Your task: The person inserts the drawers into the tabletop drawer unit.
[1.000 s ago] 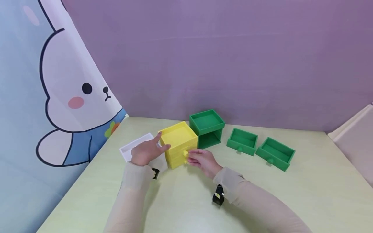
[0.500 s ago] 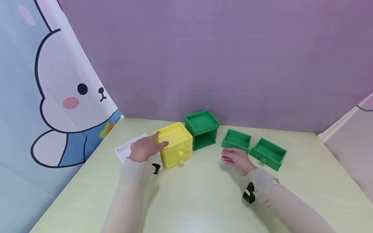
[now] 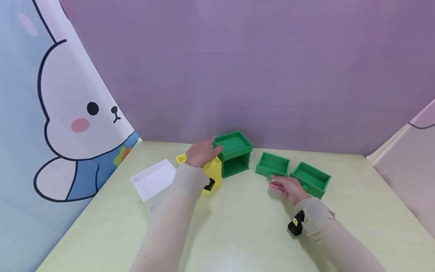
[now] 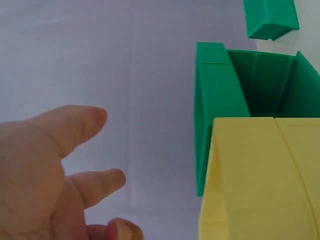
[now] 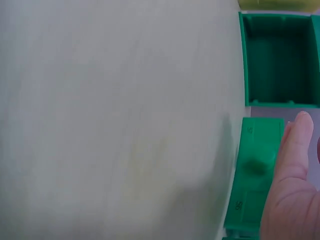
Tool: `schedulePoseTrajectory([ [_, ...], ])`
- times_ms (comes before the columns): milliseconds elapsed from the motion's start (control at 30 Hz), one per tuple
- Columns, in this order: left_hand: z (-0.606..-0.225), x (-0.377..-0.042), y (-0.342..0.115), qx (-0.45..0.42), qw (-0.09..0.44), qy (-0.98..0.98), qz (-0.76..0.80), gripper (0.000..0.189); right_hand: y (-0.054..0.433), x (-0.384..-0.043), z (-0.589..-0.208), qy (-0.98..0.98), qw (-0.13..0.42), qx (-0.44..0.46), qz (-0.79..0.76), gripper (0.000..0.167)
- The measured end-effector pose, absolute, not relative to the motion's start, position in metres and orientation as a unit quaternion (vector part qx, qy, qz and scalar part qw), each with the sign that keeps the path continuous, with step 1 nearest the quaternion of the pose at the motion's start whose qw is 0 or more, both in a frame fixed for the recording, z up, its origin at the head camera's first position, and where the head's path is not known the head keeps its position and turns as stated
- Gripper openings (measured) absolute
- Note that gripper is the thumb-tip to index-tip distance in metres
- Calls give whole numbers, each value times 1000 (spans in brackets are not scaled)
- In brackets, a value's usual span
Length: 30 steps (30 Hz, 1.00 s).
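My left hand hovers with fingers spread over the small yellow drawer cabinet, its fingertips at the left rim of the green cabinet. In the left wrist view, nothing is between the thumb and fingers of that hand. The green cabinet has a tray top and a hollow front. To its right lie two loose green drawers, a nearer-left one and another. My right hand is at the first drawer's front, fingertips close beside its round knob. Its fingers are extended in the right wrist view.
A white cabinet stands at the left, partly covered by my left sleeve. A purple backdrop rises behind the pale table. A cloth with a cartoon rabbit hangs on the left.
My right hand has let go of the yellow cabinet's knob and moved right to the loose green drawers. My left hand has lifted from the yellow cabinet and shifted right toward the green one.
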State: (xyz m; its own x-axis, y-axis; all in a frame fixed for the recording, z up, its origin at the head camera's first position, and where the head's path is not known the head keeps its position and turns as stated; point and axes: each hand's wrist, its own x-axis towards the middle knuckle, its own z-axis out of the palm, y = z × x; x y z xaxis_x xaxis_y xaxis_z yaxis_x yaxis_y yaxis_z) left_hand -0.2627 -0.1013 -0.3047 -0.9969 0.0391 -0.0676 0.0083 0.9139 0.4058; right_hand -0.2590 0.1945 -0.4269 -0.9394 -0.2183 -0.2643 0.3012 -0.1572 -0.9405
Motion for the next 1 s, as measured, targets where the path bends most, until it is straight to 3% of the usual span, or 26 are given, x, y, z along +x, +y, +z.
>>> schedulePoseTrajectory([
  [200,-311,-274,-95,-3,85,981,174,65,199,-263,-433,589,186,73,-783,16],
  [267,-313,-276,-94,-4,98,980,171,66,200,-265,-434,576,187,83,-791,12],
  [400,-320,-281,-91,-12,106,981,160,65,199,-269,-435,554,190,89,-805,17],
  [533,-326,-283,-86,-19,105,984,143,65,194,-273,-436,554,212,78,-801,44],
  [633,-330,-288,-84,-26,107,984,138,66,190,-275,-436,560,224,70,-794,55],
  [867,-341,-305,-85,-52,126,979,148,74,180,-278,-436,540,209,101,-809,28],
  [1000,-345,-311,-86,-48,127,981,142,70,179,-282,-436,528,194,137,-815,22],
])
